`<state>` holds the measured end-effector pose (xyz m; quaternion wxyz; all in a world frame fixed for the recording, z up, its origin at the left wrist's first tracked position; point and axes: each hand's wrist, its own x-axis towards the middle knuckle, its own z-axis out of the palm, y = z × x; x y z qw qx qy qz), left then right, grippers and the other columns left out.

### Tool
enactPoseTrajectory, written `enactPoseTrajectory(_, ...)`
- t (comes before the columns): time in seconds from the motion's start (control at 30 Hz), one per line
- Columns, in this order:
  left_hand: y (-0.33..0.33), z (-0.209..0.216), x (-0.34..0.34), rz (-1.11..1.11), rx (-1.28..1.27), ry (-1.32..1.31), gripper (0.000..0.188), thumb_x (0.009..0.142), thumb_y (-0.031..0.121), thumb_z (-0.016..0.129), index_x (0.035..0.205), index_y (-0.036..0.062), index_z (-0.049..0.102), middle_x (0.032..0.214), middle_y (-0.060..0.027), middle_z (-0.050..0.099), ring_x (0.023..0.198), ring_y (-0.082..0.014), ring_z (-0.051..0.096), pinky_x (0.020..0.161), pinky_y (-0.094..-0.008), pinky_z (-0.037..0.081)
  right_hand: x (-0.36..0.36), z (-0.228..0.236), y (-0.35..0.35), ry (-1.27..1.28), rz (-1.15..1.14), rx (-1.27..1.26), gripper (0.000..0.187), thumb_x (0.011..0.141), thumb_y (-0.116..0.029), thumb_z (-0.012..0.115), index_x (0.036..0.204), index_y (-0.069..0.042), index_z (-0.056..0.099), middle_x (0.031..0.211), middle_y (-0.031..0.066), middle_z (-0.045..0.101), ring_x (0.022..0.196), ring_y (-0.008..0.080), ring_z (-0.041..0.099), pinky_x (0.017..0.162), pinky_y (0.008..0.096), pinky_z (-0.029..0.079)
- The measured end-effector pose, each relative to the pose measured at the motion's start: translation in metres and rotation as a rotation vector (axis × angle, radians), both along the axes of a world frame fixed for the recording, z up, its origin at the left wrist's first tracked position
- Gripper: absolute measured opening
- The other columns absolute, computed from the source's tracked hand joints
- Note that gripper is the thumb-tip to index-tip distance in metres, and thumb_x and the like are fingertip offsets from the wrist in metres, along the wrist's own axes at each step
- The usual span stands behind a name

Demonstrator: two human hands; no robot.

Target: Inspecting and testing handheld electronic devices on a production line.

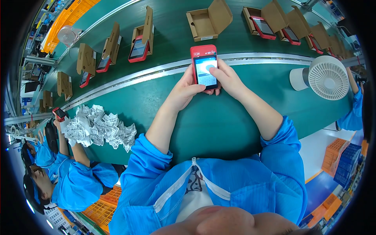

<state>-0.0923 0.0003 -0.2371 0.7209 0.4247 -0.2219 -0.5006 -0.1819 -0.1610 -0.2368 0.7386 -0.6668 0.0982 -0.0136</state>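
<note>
Both my hands hold a red handheld payment terminal (198,53) upright over the green work surface, its lit screen facing me. My left hand (183,89) wraps the lower left side, its thumb lying at the bottom edge of the screen. From the right, my right hand (229,80) grips the other side, and its thumb rests on the screen's middle. Some fingertips show under the device; the rest are hidden behind it. Straight beyond stands an open cardboard box (199,27) with its lid raised and no device visible inside.
Open boxes with red terminals, such as this box (141,43), line the green conveyor (168,35) behind a metal rail (156,72). Crumpled printed paper slips (98,127) lie at left, a white fan (327,78) stands at right. A co-worker (78,180) sits at left holding another terminal.
</note>
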Motion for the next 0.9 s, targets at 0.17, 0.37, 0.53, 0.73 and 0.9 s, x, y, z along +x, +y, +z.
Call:
enactPoseTrajectory(0.17,0.008,-0.005,0.005,-0.025,-0.017,-0.027,0.075,0.08,0.006,0.061,0.144,0.0075,0.023,0.126,-0.0118,0.051,0.102,-0.0198,0.059,0.084,-0.0329,0.051,0.003,0.003,0.009,0.024,-0.037,0.028,0.043,0.097,-0.039,0.043,0.124,-0.005,0.044,0.09,0.0068,0.062,0.061,0.0094,0.059,0.044,0.021,0.046)
enactPoseTrajectory(0.37,0.013,-0.007,0.007,-0.017,-0.037,-0.048,0.077,0.079,0.011,0.065,0.144,0.0074,0.023,0.125,-0.0119,0.052,0.102,-0.0203,0.059,0.084,-0.0327,0.051,0.007,-0.001,0.015,0.032,-0.058,-0.002,0.045,0.098,-0.042,0.041,0.123,-0.005,0.045,0.087,0.0077,0.062,0.059,0.0103,0.059,0.043,0.0211,0.046)
enactPoseTrajectory(0.53,0.017,-0.006,0.015,-0.01,-0.108,0.032,0.071,0.082,0.021,0.064,0.141,0.0073,0.026,0.123,-0.0149,0.053,0.099,-0.0242,0.06,0.081,-0.0356,0.051,0.01,0.0,0.016,0.04,-0.053,0.064,0.049,0.099,-0.044,0.037,0.126,-0.005,0.042,0.088,0.01,0.061,0.056,0.0137,0.06,0.042,0.0218,0.045)
enactPoseTrajectory(0.73,0.017,-0.001,0.014,0.159,-0.25,0.279,0.052,0.095,0.039,0.042,0.138,0.0105,0.033,0.126,-0.0107,0.053,0.106,-0.0218,0.055,0.08,-0.0339,0.048,0.009,-0.005,0.02,0.102,-0.199,0.097,0.051,0.1,-0.046,0.035,0.113,0.002,0.049,0.081,0.0137,0.058,0.05,0.017,0.058,0.04,0.0239,0.044)
enactPoseTrajectory(0.9,0.022,-0.007,0.018,0.155,-0.318,0.327,0.048,0.099,0.043,0.029,0.133,0.0098,0.041,0.124,-0.0095,0.054,0.107,-0.0215,0.054,0.079,-0.0338,0.047,0.004,-0.006,0.04,0.072,-0.087,-0.009,0.043,0.102,-0.037,0.035,0.108,0.003,0.05,0.072,0.0112,0.058,0.048,0.0146,0.057,0.039,0.0239,0.044)
